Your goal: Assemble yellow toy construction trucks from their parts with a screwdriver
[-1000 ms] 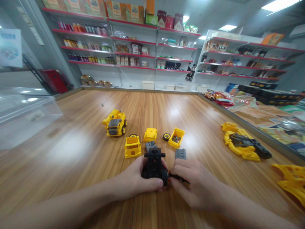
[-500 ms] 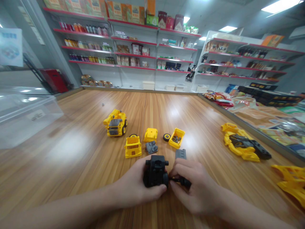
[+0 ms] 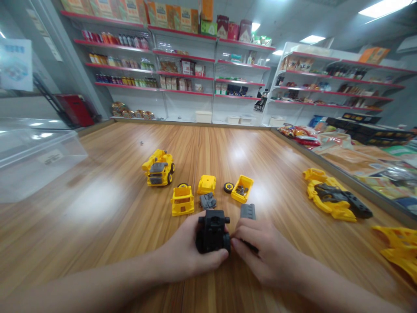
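Note:
My left hand point(image 3: 187, 252) is wrapped round a black toy chassis with wheels point(image 3: 212, 230), holding it on the wooden table point(image 3: 107, 204). My right hand point(image 3: 263, 250) pinches a thin black tool point(image 3: 250, 247) against the chassis's right side. Just beyond the hands lie loose parts: a yellow cab piece point(image 3: 182, 200), a small grey part point(image 3: 207, 201), a grey ribbed plate point(image 3: 248, 211), a yellow block point(image 3: 206, 184), a black wheel point(image 3: 228, 187) and a yellow tray point(image 3: 242, 188) with small bits in it.
A built yellow toy truck point(image 3: 158, 167) stands farther back on the left. A yellow and black toy piece point(image 3: 335, 199) and another yellow part point(image 3: 399, 248) lie on the right. A clear plastic box point(image 3: 32, 156) is at the left; shop shelves point(image 3: 182, 65) stand behind.
The chassis has been drawn a little toward me and tilted. My right hand has closed in against its right side, so less of the black tool shows.

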